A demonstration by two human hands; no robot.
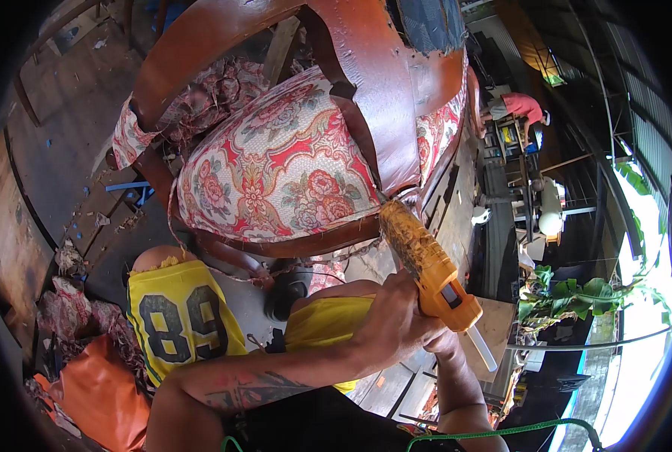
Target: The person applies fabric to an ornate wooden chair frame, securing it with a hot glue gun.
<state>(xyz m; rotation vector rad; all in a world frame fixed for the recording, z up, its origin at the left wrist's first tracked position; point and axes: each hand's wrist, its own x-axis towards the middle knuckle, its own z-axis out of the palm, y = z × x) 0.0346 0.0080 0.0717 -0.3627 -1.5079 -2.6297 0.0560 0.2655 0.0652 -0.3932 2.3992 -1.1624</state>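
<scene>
Both my hands are together at a stained yellow glue gun (pixel 420 256), with a clear glue stick (pixel 482 348) sticking out of its back end. My left hand (pixel 393 320) is closed around its handle. Tucked in behind it, my right hand (pixel 438 336) is closed against the handle too, most of its fingers hidden. The gun's nozzle is right at the seam where the wooden frame (pixel 381 90) of a chair meets the red-and-white floral upholstery (pixel 276 162). The chair lies tipped over in front of me.
A yellow cloth with number 89 (pixel 184 320) covers my knee. Orange material (pixel 104 395) and fabric scraps (pixel 68 309) lie at the left. Blue strips (pixel 130 187) litter the floor. Far off, a person in a red shirt (pixel 523 107) bends over a bench. A green cord (pixel 502 432) crosses below.
</scene>
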